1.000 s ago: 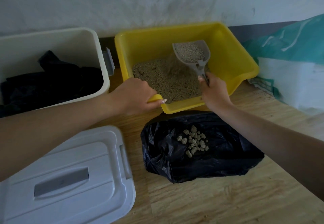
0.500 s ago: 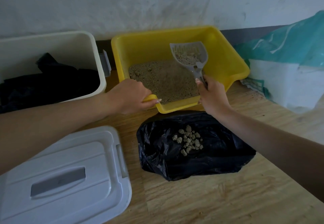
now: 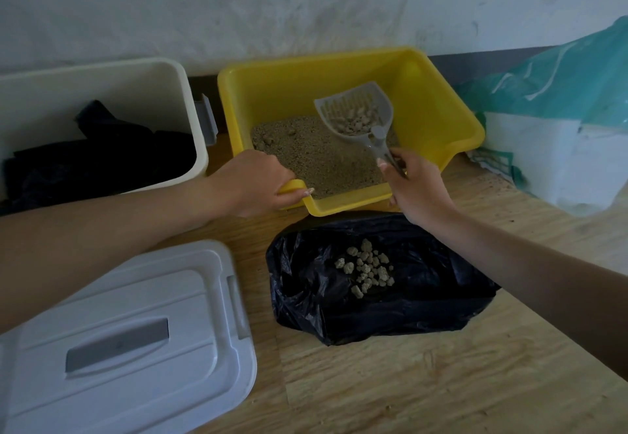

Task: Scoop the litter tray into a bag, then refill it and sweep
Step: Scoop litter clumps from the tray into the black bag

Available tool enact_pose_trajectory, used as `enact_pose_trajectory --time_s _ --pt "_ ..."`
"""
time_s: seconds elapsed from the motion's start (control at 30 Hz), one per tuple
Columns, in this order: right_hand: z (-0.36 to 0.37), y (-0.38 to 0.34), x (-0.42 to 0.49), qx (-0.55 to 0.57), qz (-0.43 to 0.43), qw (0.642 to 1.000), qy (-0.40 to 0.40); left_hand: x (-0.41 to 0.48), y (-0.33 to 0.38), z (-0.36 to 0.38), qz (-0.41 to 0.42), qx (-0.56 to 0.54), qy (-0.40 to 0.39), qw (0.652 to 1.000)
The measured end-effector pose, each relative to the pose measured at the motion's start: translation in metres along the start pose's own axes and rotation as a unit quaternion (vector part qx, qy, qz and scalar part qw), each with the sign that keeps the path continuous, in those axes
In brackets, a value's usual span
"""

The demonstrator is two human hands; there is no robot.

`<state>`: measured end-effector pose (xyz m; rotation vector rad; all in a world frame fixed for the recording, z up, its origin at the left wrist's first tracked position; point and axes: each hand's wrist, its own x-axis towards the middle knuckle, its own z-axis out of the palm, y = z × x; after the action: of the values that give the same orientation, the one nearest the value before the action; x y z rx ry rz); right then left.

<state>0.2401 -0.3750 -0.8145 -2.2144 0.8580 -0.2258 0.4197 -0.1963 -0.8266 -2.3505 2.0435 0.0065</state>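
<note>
Left hand (image 3: 253,183) fingers grip the tray (image 3: 441,117) rim; right hand (image 3: 416,188) fingers hold the scoop (image 3: 356,115), clumps (image 3: 355,122) in it beyond them.

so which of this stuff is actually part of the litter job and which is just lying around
In use: yellow litter tray, gripped at its rim by the left hand; grey scoop, in the right hand; black bag with clumps.
Lying about: white bin, white lid, teal-and-white sack (possibly the refill, cannot tell).
</note>
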Motion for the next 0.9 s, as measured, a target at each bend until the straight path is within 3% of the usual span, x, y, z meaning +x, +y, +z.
enact_pose_trajectory --time_s 0.3,0.5,0.9 --pt "-0.004 0.002 -0.002 0.055 0.033 0.998 0.023 0.000 0.001 -0.001 -0.003 -0.005 -0.003 1.000" --pt "-0.008 0.007 -0.005 0.034 0.031 0.998 0.030 -0.001 0.000 0.000 0.002 -0.008 0.000 1.000" --pt "-0.020 0.022 -0.013 0.094 0.016 0.995 -0.017 -0.001 0.000 0.000 0.008 -0.014 0.003 1.000"
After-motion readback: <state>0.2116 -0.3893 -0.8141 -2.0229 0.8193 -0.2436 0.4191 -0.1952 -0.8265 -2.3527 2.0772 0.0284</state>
